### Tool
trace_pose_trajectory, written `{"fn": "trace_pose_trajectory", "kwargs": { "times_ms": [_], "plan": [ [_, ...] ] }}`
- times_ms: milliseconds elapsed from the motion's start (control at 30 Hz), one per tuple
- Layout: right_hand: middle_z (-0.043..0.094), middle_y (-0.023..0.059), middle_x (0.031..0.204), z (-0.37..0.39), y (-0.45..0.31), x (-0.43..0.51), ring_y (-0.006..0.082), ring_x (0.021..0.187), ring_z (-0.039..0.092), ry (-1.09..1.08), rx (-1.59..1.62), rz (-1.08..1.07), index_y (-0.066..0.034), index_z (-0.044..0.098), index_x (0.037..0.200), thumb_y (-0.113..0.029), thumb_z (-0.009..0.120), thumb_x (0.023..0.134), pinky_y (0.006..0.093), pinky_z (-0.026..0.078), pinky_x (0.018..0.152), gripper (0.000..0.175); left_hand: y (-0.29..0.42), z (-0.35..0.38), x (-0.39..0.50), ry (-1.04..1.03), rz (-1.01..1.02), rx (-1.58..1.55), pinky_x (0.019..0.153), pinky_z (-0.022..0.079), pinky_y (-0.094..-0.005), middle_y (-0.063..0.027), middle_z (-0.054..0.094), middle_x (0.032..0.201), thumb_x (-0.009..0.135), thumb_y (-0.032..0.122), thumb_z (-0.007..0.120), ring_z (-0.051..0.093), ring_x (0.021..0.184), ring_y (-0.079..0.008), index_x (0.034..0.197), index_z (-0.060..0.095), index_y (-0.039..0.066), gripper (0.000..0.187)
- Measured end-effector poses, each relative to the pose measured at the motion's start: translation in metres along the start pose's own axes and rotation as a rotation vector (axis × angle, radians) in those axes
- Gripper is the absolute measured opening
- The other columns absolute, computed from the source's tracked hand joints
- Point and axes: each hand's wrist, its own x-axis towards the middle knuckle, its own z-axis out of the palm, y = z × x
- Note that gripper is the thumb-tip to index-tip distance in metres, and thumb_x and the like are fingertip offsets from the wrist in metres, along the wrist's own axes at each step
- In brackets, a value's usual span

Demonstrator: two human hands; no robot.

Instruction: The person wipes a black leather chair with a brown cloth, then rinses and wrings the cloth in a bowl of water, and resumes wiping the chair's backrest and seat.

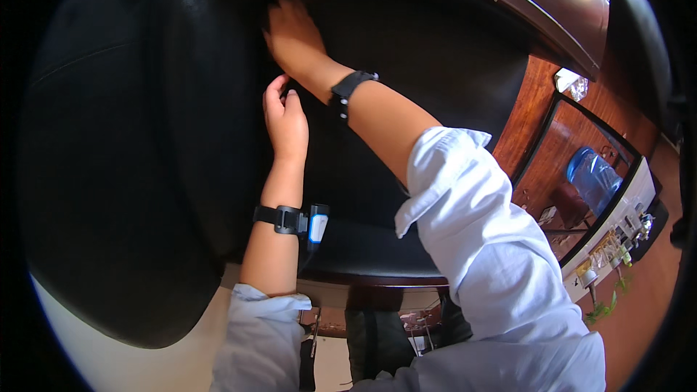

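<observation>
Before me is a black leather seat (425,49), with a padded black backrest (190,92) rising on the left. My right hand (297,35) reaches to the far end of the seat, near where it meets the backrest. Its fingers are blurred and point into deep shadow; the underside of the hand is hidden. Closer to me, my left hand (286,120) is loosely curled beside the same join, its thumb apart from the fingers. No object shows in it. Black straps circle both wrists, and a small device (317,226) is attached to the left one.
A glossy dark wood armrest (555,11) borders the seat's far side. At right stands a wooden table (517,103) with a glass panel (572,136), a blue plastic bag (593,177) showing at the glass. Small items and a green plant (604,307) are along the table's edge.
</observation>
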Motion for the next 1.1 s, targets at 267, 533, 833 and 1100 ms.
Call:
{"fn": "trace_pose_trajectory", "kwargs": {
  "times_ms": [267,533,833,1100],
  "plan": [
    [0.054,0.0162,0.126,0.005,0.012,0.006,0.041,0.132,0.039,-0.029,-0.544,-0.28,-0.0065,0.061,0.116,-0.016,0.048,0.091,0.0615,0.021,0.113,0.03,0.022,0.002,-0.008,0.009,-0.007,-0.048,0.109,0.037,-0.035,-0.0192,0.052,0.136,0.096,0.001,0.045,0.049,0.128,-0.0259,0.137,0.042,0.0,0.042],
    [0.059,0.013,0.12,-0.041,0.029,0.02,0.0308,0.118,0.055,-0.22,-0.41,-0.296,-0.0039,0.061,0.114,-0.01,0.05,0.09,0.0398,0.047,0.1,0.027,0.037,0.018,-0.018,-0.019,0.041,-0.106,0.095,0.047,-0.0336,-0.0141,0.062,0.123,0.094,0.001,0.046,0.061,0.106,-0.0222,0.132,0.046,0.003,0.039],
    [0.047,0.018,0.141,-0.149,0.108,-0.062,0.0336,0.132,0.046,-0.171,-0.521,-0.092,-0.0017,0.05,0.132,-0.007,0.045,0.092,0.0392,0.044,0.105,0.04,0.051,0.035,-0.05,-0.033,-0.123,-0.055,0.092,0.048,-0.0319,-0.0111,0.058,0.129,0.095,0.005,0.05,0.06,0.104,-0.0201,0.132,0.048,0.005,0.037],
    [0.046,0.0181,0.142,-0.221,0.155,-0.148,0.0326,0.138,0.04,-0.068,-0.626,-0.115,0.0018,0.049,0.134,-0.003,0.048,0.088,0.0379,0.04,0.11,0.046,0.05,0.069,-0.077,-0.135,-0.01,0.046,0.095,0.048,-0.0325,-0.012,0.057,0.129,0.096,0.006,0.049,0.062,0.106,-0.0214,0.127,0.054,0.004,0.031]
  ]
}}
